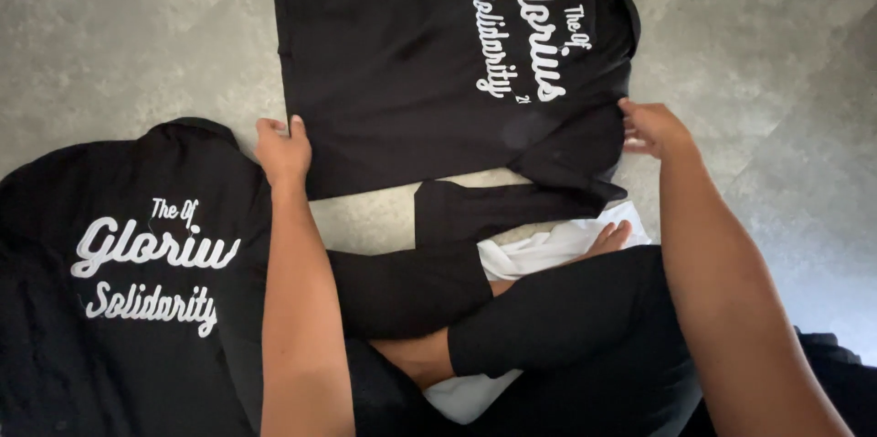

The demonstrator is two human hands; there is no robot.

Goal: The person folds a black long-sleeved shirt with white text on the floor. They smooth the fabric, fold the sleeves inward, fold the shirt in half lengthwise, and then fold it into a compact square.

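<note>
1. A black shirt with white script lettering [429, 63] lies flat on the grey floor [119, 26] in front of the seated person, its lettering toward the right side and its lower sleeve partly folded under.
2. The left hand [283, 149] rests on the shirt's lower left corner, fingers curled over the edge — pinching or only pressing, I cannot tell.
3. The right hand [653, 126] touches the right edge by the bunched sleeve, fingers loosely bent and narrow, not clearly closed on cloth.
4. Risk: with so light a hold on the right, the cloth could slip free and the fold come out crooked — the sleeve bunch already looks uneven.
5. A second black shirt with the same lettering [119, 282] lies just beside the left arm; a dragging forearm could rumple it.
6. A white cloth [548, 250] sits near the person's legs, close to the loose sleeve, and could get caught up in it.
</note>
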